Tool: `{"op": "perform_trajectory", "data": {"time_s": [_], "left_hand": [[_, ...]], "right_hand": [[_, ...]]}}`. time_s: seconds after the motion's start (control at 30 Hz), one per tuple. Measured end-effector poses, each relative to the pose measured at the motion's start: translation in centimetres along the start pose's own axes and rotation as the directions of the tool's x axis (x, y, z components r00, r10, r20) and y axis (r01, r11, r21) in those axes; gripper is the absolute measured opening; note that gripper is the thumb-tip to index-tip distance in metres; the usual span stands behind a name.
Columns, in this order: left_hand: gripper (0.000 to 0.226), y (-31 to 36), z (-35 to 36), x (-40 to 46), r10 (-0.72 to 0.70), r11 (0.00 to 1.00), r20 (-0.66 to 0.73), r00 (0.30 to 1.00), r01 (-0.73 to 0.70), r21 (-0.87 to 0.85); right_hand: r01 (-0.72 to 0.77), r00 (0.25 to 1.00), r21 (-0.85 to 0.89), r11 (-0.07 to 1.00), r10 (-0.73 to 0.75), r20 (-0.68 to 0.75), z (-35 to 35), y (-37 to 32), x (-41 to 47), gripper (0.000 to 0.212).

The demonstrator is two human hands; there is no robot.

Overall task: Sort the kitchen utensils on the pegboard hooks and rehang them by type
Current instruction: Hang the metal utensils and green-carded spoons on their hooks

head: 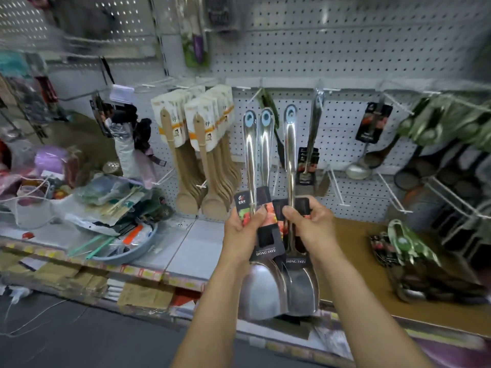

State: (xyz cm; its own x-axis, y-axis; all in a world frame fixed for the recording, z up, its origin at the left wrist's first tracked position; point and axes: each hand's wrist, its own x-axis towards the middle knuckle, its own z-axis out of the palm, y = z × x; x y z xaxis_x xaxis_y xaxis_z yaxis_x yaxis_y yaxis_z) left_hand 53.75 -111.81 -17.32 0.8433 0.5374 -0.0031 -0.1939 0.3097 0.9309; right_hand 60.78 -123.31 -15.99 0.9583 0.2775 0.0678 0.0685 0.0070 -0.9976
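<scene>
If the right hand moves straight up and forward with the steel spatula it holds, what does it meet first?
Probably the dark-carded steel utensil hanging on the white pegboard, just right of the shiny steel spatula that the right hand grips; depth is unclear.

Two bare forearms, no sleeves, watch or rings; left hand (245,224), right hand (309,221), short trimmed nails
</scene>
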Motion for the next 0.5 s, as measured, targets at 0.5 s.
{"op": "perform_trajectory", "data": {"time_s": [0.5], "left_hand": [[0.026, -3.3, 6.9, 6.4, -0.016, 0.999, -0.016, 1.000, 0.016, 0.038]], "right_hand": [[-0.026, 0.999, 0.025, 0.999, 0.027, -0.039, -6.9, 0.6, 8.0, 0.007]]}}
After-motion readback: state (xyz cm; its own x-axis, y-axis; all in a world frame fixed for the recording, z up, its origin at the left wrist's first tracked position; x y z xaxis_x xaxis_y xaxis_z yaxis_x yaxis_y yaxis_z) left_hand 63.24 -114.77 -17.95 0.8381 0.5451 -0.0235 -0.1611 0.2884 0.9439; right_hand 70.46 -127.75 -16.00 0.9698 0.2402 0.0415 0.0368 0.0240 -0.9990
